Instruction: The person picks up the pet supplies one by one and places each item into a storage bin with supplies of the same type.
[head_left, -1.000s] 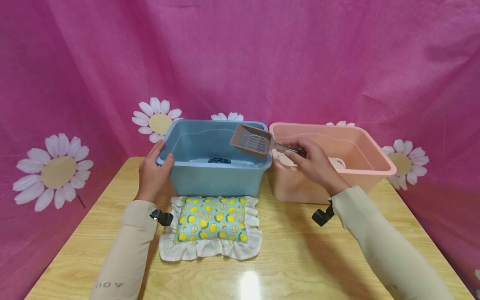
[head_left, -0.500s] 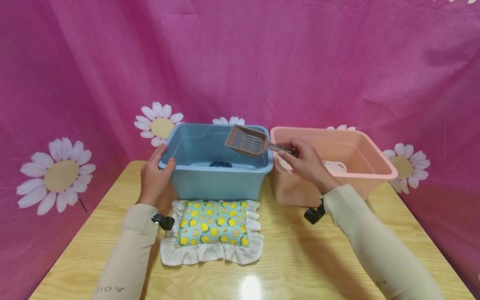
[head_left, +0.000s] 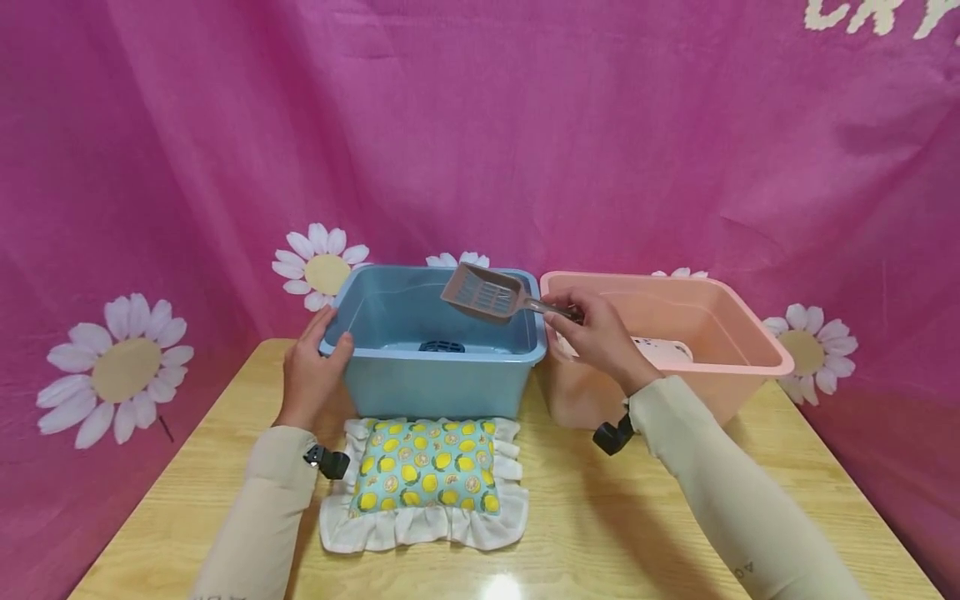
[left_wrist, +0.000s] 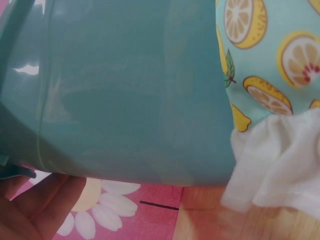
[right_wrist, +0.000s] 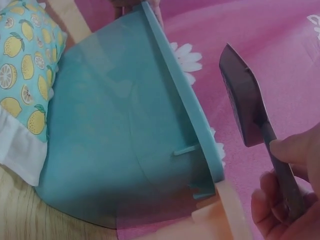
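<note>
The right hand [head_left: 596,335] pinches the scoop [head_left: 487,298] by its handle, thumb against finger. It has moved left since a second ago, carrying the scoop from near the blue bin's [head_left: 442,387] right rim farther in over its opening. The slotted bowl points left, clear of the bin. The left hand [head_left: 307,379] stays at the bin's left rim, near the front corner; it is unclenched, fingers fairly straight against the outside.

The blue bin stands toward the desk's [head_left: 570,537] far left corner, a dark slotted piece [head_left: 442,347] on its floor. Beside it, toward the far right corner, is the pink bin [head_left: 697,315]; more of the white spotted thing [head_left: 662,351] inside shows now. The lemon cushion [head_left: 427,469] lies in front of the blue bin, toward the near edge. Pale letters [head_left: 873,15] have come into view on the curtain [head_left: 480,133].
</note>
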